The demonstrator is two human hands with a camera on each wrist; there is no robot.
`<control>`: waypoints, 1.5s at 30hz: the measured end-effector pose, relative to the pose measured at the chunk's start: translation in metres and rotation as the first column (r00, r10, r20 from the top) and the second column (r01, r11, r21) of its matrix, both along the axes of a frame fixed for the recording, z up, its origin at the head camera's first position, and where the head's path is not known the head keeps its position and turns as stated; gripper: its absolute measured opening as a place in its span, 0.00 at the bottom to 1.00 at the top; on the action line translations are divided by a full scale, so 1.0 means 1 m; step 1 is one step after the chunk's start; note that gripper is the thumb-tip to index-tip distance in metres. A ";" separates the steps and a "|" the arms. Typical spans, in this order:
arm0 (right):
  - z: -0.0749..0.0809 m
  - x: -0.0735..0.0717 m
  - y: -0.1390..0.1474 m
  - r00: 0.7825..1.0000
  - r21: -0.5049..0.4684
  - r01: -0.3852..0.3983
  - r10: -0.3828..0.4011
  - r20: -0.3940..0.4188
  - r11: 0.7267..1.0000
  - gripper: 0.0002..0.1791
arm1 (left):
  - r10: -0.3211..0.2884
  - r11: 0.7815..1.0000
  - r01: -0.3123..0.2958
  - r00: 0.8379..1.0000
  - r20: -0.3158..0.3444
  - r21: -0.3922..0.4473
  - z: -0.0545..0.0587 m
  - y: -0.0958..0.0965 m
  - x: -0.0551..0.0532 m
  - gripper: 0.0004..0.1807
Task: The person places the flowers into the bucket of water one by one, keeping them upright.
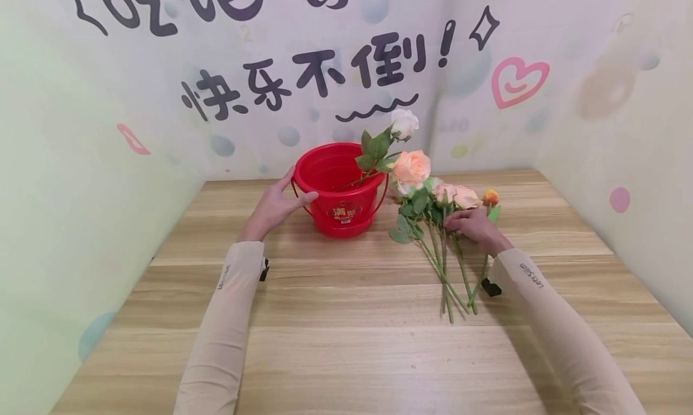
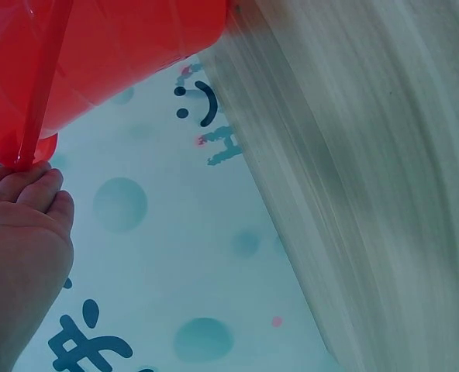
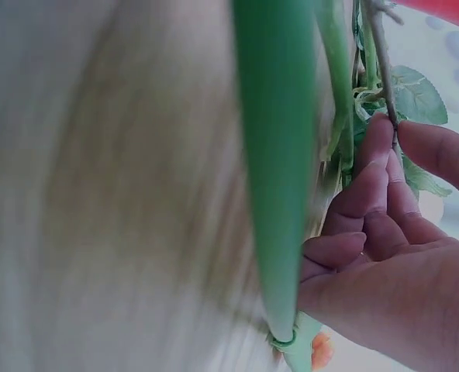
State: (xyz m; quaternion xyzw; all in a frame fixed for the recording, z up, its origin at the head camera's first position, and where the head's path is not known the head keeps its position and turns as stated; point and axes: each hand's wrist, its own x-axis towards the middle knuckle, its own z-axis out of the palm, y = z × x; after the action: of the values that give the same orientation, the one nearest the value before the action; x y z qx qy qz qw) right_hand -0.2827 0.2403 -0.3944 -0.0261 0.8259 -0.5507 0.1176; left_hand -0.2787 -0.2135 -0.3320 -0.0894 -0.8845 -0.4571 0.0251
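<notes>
A red bucket (image 1: 346, 213) stands upright towards the back of the table. My left hand (image 1: 275, 207) rests against its left side, thumb and fingers spread along the rim; in the left wrist view, the fingertips (image 2: 39, 180) touch the rim by the handle joint. A white rose (image 1: 404, 124) leans out of the bucket, its leafy stem inside. Over the pile of flowers on the right, my right hand (image 1: 472, 225) pinches a brownish stem (image 3: 381, 58) between thumb and index finger. That stem appears to carry a pale pink rose (image 1: 444, 192).
Beside the bucket lie a peach rose (image 1: 412, 168), another pink rose (image 1: 467, 197) and an orange bud (image 1: 491, 197), with green stems (image 1: 460, 264) crossing towards the front. A patterned backdrop (image 1: 325, 126) closes off the wooden table (image 1: 346, 343) behind.
</notes>
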 end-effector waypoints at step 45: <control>0.027 -0.002 0.016 0.942 -0.100 0.180 -0.201 -0.268 0.979 0.16 | -0.002 1.000 0.002 1.000 0.018 0.005 0.000 -0.001 -0.001 0.60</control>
State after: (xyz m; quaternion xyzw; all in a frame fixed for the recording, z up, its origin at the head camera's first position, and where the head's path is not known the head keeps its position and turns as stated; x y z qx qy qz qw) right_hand -0.2852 0.2568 -0.3672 -0.0272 0.8120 -0.5805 -0.0539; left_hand -0.2796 -0.2146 -0.3319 -0.0862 -0.8834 -0.4603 0.0171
